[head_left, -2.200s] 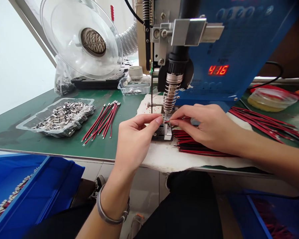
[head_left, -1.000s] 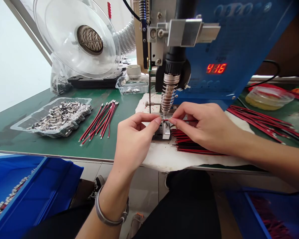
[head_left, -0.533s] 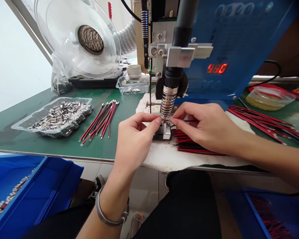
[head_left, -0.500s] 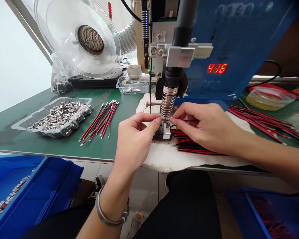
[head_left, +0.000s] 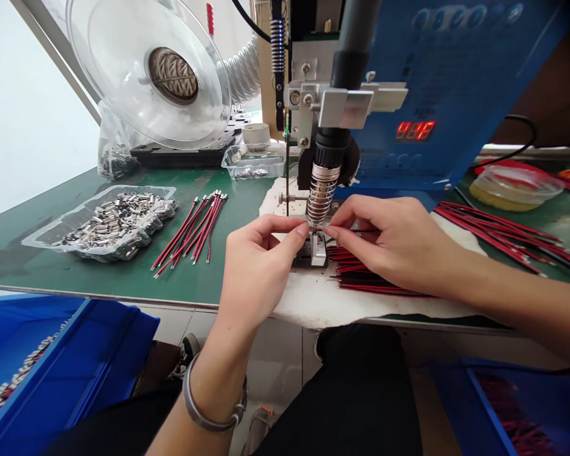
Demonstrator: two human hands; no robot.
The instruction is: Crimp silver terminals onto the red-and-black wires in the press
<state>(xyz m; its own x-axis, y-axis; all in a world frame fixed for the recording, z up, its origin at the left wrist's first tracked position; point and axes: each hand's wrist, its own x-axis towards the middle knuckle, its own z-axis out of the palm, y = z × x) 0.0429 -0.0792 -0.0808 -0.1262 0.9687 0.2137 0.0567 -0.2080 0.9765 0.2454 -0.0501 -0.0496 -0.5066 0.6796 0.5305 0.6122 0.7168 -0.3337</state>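
Under the soldering iron (head_left: 323, 183) with its coiled spring guard, both my hands meet over a small metal block (head_left: 318, 251). My left hand (head_left: 256, 272) pinches thumb against forefinger at the block's left side; its fingertips hide whatever they hold. From the right, my right hand (head_left: 394, 244) is closed on a thin red and black wire (head_left: 368, 230), its end close to the iron's tip. The exact contact there is too small to tell. Below my right hand lies a bundle of red and black wires (head_left: 365, 282) on a white cloth (head_left: 308, 301).
Left on the green table are a clear tray (head_left: 33, 239) of metal connectors and several wires with connectors (head_left: 190, 234). A clear fume hood (head_left: 118, 82) stands behind them. The blue soldering machine (head_left: 437, 76) rises at the right, beside more wires (head_left: 498, 234). Blue bins (head_left: 109, 367) sit below.
Both hands keep almost the same position at the iron's tip. Only the red display digits look different.
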